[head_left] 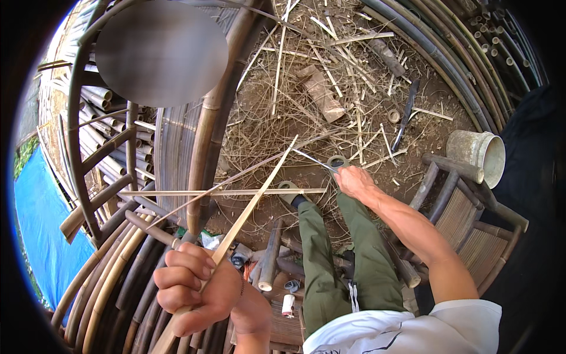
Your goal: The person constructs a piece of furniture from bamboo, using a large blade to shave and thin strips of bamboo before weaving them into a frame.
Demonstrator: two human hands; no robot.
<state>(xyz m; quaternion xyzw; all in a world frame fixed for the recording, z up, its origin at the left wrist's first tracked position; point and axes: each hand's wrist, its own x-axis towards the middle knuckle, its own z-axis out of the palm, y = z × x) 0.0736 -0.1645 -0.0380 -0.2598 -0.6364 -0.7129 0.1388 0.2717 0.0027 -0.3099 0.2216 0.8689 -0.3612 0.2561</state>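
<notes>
My left hand [197,289] is closed round a long, pale bamboo strip [253,200], which slants up and away to the right. In my right hand [356,183], above my knee, is the handle of a knife. Its narrow blade [315,160] points up and left, its tip close to the far end of the strip; whether they touch I cannot tell. Behind the held strip, a second bamboo strip [159,193] lies crosswise. A thinner, darker strip [191,200] runs diagonally across it.
Shavings [265,141] and split bamboo litter the dirt floor. A large knife [407,115] lies there, near a whitish bucket [463,150]. Bamboo chairs [466,239] stand at the right; curved bamboo poles [100,277] crowd the lower left. A blue tarp [44,212] is at far left.
</notes>
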